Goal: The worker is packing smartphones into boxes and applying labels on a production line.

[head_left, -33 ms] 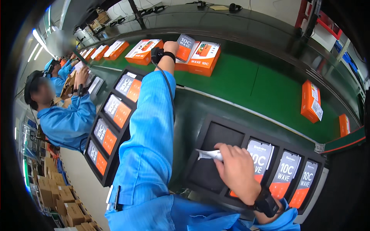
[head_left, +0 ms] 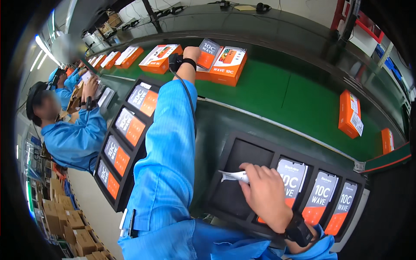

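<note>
My left hand (head_left: 192, 53) reaches out to the green conveyor belt, its fingers closed at the edge of a smartphone (head_left: 209, 53) with grey and orange film on its front. The phone is tilted over an orange box (head_left: 203, 74); beside it lies a white-and-orange box (head_left: 230, 65) with phone pictures. My right hand (head_left: 268, 190), nearer me, pinches a small white strip (head_left: 234, 176) with a ragged end, whose kind I cannot make out. It hovers over the left compartment of a black foam tray (head_left: 245, 149). Phones (head_left: 320, 197) stand in the tray's other compartments, one partly behind my hand.
Left of my arm, another black tray (head_left: 130, 110) holds several phones. More orange boxes (head_left: 160, 58) lie along the belt (head_left: 277, 82), with one (head_left: 350, 113) at the right. A co-worker in blue (head_left: 76, 134) works at the left; cartons (head_left: 65, 216) stand on the floor.
The boxes under my left hand have shifted very slightly left. The white strip and my right fingers have moved a touch left. Both holds look the same.
</note>
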A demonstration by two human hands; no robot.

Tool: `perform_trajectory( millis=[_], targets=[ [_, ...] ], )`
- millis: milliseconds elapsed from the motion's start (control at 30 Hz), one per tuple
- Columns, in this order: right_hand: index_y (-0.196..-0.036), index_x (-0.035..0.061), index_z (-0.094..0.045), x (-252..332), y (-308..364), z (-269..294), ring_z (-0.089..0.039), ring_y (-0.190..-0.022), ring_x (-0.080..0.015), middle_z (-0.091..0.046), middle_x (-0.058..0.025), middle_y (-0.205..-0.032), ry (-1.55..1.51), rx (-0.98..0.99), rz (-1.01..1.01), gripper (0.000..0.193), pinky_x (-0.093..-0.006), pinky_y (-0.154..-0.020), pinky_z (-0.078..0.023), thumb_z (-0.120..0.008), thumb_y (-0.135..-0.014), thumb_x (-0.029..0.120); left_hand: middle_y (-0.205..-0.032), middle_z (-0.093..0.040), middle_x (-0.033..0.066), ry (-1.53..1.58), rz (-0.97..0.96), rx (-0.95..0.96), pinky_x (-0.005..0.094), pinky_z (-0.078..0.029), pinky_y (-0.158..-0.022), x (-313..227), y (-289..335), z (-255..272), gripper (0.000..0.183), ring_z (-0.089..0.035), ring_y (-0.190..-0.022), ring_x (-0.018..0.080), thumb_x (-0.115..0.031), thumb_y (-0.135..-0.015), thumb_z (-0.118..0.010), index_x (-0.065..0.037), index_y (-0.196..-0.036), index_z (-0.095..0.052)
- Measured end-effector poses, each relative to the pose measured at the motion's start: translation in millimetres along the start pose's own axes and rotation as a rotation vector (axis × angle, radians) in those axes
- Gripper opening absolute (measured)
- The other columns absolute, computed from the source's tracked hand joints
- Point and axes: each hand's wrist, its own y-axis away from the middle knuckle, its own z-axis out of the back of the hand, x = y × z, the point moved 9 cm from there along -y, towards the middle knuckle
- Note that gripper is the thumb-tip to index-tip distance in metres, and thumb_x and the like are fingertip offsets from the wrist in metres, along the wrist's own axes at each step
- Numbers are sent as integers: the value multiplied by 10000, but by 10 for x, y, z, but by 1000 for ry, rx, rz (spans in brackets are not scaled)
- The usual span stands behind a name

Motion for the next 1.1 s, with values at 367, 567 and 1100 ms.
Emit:
perform_trajectory(
  millis=[367,567,1100],
  targets=[
    [-1125,73,-531,-114,-11,-121,-598,-868,-249,-612,-80,-875,-68,27,0,401,-372,-763,-439,-690,-760,122,-980,-680,218,121,-48,-162,497,-534,-791,-40,402,-118,458,-663,-922,393,-395,-963,-362,-57,-1026,-665],
    [-1076,55,-558,-126,74,86,-610,-824,-236,-625,-72,-826,-10,-70,-5,320,-362,-736,-437,-636,-768,91,-1284,-497,307,162,-327,-619,501,-434,-984,-740,1027,84,522,-508,-1169,439,-341,-858,-577,8,-1244,-531],
    [-978,93,-604,-22,67,14,-608,-811,-255,-639,-72,-828,-51,-28,52,267,-382,-729,-431,-708,-733,115,-1416,-321,303,88,-365,23,589,-282,-1058,-1932,1967,-222,819,-243,-1329,530,-466,-744,-642,-31,-1392,-392]
  ],
)
